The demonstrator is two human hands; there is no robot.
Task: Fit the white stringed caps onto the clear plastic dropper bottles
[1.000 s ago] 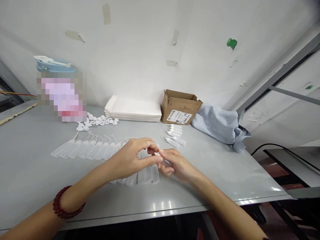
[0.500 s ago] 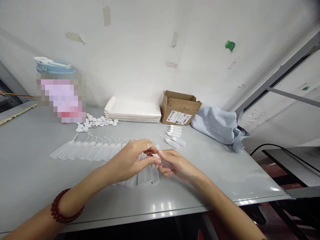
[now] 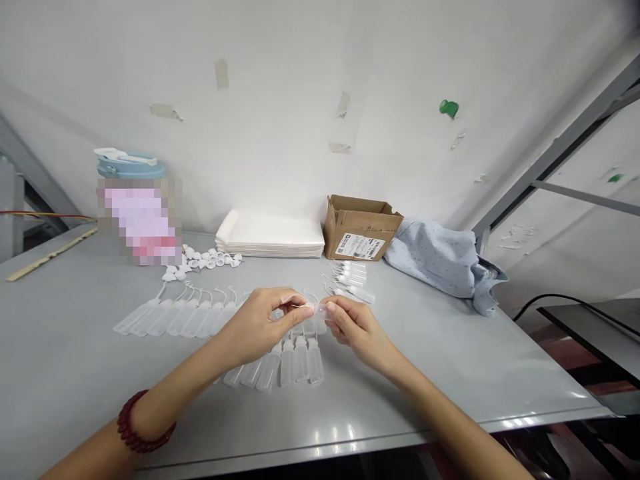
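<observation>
My left hand (image 3: 265, 321) pinches a small white cap (image 3: 309, 307) between thumb and fingers. A small translucent plastic bottle (image 3: 323, 311) lies in the closed fingers of my right hand (image 3: 357, 328), mostly hidden by them. Cap and bottle meet in front of me, over the table. Behind and left of my hands, several similar bottles with thin bent tubes (image 3: 185, 317) lie side by side. Closer to me, another group of capped bottles (image 3: 300, 363) lies below my fingers. Several smaller bottles with needle-like tips (image 3: 351, 272) lie beyond my right hand.
Loose white caps (image 3: 215, 258) lie in a pile at the back left, beside a blurred pink object (image 3: 145, 220) and a blue tub (image 3: 131, 165). A white stack (image 3: 273, 233), an open cardboard box (image 3: 361, 227) and a blue cloth (image 3: 435, 257) line the wall.
My hands have drawn slightly apart, showing the cap and the bottle's end between them. The right fingers have shifted along the bottle. The view has tilted a little upward.
</observation>
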